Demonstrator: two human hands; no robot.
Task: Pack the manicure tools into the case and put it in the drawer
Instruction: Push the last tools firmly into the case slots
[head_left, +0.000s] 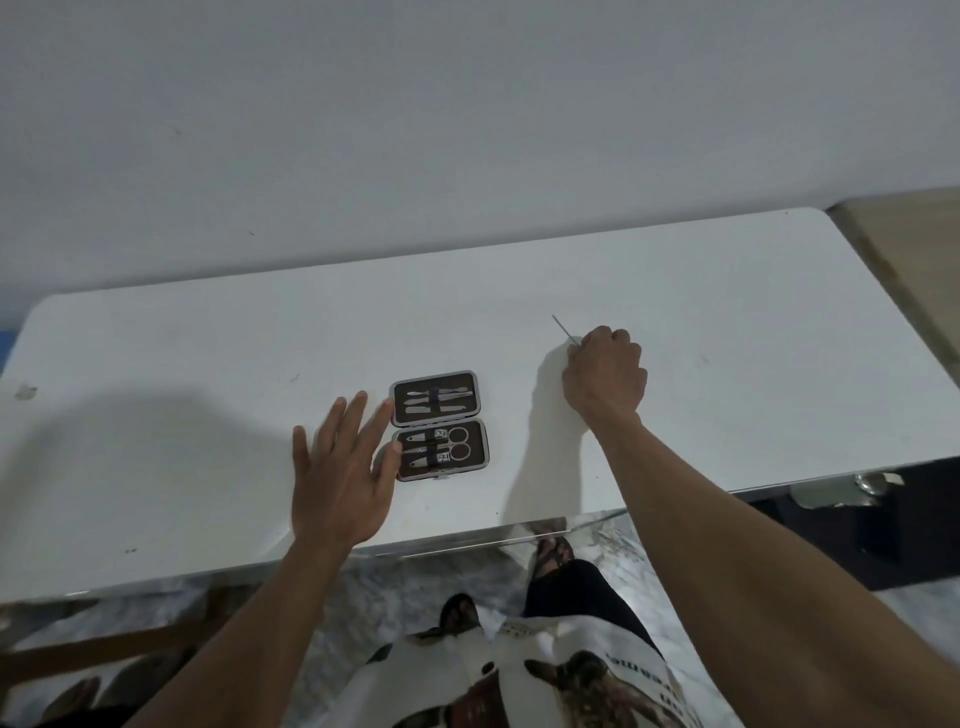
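A small brown manicure case (439, 425) lies open flat on the white table (208, 364), with several metal tools strapped into both halves, scissors among them. My left hand (340, 475) rests flat with fingers spread just left of the case, its fingertips touching the case's left edge. To the right of the case, my right hand (605, 374) is closed on a thin metal tool (565, 331), whose slim tip sticks out up and to the left of the fingers, low over the table.
A white wall (467, 130) stands behind the table. A beige surface (904, 234) adjoins the table at the far right. Below the table's front edge I see my legs, sandalled feet and a marbled floor (363, 597).
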